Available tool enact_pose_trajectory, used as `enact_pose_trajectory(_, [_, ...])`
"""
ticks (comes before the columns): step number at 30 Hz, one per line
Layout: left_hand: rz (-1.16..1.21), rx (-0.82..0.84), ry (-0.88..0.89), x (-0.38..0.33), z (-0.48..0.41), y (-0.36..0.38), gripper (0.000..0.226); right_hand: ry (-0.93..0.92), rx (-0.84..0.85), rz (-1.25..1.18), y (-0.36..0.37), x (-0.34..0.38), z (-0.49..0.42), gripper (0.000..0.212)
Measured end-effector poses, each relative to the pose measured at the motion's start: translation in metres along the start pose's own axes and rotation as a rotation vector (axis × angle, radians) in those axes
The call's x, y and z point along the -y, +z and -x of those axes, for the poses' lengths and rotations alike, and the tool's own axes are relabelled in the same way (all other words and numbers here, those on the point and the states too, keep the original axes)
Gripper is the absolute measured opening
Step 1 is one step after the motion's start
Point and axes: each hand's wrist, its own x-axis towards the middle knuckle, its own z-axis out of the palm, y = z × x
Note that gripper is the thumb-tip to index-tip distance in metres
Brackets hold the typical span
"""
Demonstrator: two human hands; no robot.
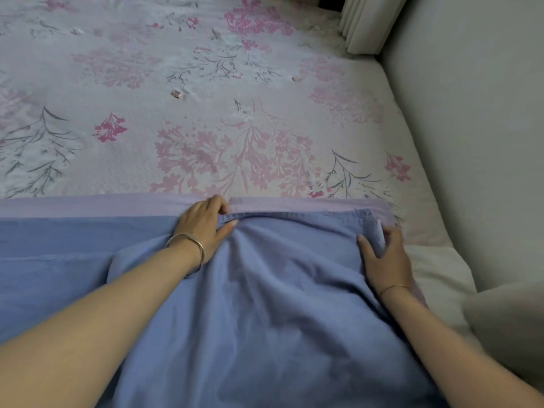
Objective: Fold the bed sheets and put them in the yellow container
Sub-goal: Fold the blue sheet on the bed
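Both hands [203, 228] [385, 260] pinch sheet [265, 290] hem, bed [206, 113] beyond

Blue sheet [265, 319] past the bottom and left edges

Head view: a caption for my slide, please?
Left hand and right hand grip the blue sheet on a floral bed.

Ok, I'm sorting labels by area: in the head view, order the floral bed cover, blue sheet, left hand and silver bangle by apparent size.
1. floral bed cover and blue sheet: too close to rank, and the sheet lies nearer the camera
2. left hand
3. silver bangle
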Motion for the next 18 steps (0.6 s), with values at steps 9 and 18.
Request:
enact_pose_trajectory(9, [0.036,-0.051,0.139,-0.01,-0.028,-0.032,0.046,-0.319,-0.127,0.004,-0.061,0.053,-0.039,0.027])
enact_pose_trajectory(18, [0.066,-0.033,0.093,0.004,-0.027,0.017,0.025,0.131,0.093,0.053,-0.031,-0.018,-0.056,0.053])
